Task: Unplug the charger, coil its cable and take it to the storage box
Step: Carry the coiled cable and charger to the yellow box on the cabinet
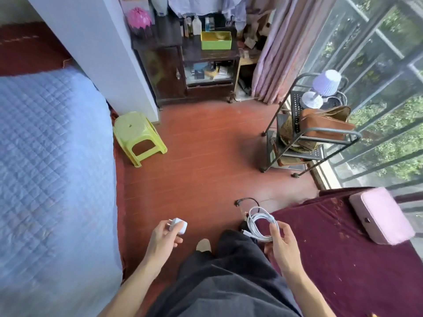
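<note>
While left hand (163,234) grips charger (179,226), right hand (282,244) holds coiled cable (261,225).

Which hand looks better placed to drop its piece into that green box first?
Probably the right hand: it holds the coiled cable on the green box's side. The left hand, holding the charger, is further left.

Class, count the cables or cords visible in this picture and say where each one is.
2: the coiled white cable in the right hand, and a black cord on the floor just beyond it. Others may be hidden.

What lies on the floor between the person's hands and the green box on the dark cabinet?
In the head view, bare red floor stretches from the hands to the cabinet carrying the green box.
</note>
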Tool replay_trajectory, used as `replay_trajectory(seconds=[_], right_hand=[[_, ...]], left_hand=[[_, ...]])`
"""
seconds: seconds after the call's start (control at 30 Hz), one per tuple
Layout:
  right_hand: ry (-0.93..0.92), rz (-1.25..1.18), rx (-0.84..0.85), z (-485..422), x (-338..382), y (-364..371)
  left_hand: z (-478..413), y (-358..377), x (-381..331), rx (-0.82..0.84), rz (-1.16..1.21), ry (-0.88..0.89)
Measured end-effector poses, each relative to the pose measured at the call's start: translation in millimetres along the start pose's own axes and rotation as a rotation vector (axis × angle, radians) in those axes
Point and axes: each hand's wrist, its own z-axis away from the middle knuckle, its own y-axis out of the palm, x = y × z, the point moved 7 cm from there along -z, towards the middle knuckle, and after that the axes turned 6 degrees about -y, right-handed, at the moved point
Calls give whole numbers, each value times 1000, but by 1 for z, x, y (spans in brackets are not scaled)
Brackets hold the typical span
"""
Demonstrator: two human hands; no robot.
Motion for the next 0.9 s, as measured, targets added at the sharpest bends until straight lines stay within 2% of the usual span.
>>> replay_trajectory(seconds=[0.43, 0.63, 0.9], right_hand=[[-31, 37, 19, -208, 122, 38], [-19, 42, 113, -301, 187, 68], [-19, 26, 215, -418, 262, 139]], left_hand=[[-148, 43, -179, -7, 6, -19], [-209, 39, -273, -43, 30, 11], [-305, 17, -323, -92, 73, -60]])
